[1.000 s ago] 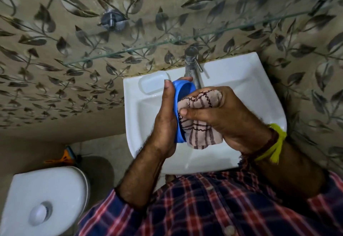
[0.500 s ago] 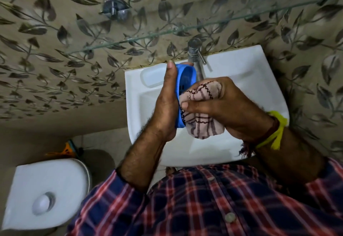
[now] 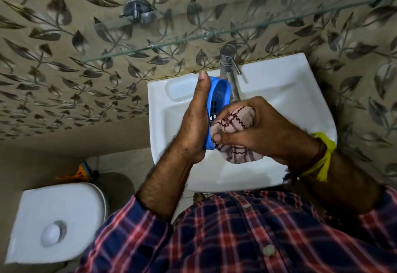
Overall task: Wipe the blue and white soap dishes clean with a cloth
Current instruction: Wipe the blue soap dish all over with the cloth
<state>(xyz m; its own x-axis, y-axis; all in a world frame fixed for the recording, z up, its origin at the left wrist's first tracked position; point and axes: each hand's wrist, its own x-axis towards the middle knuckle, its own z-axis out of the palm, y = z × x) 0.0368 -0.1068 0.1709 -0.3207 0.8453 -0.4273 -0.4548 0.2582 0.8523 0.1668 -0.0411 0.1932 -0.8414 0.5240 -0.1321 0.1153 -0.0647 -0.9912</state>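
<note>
Blue soap dish (image 3: 217, 109) mid-wipe over the sink (image 3: 300, 83).

Held on edge in left hand (image 3: 193, 126), fingers wrapped behind; right hand (image 3: 257, 128) bunched round cloth (image 3: 234, 122), pressed into lower inside. Best worked into slots. Tap (image 3: 229, 73) just behind; open basin below. White soap dish (image 3: 180, 90) probably on back ledge.

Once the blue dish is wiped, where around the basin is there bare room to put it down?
The sink rim right of the tap is bare, out to the corner. Left of the tap, the white dish takes the ledge. The bowl's middle is crowded by the left hand, blue dish, cloth and right hand.
</note>
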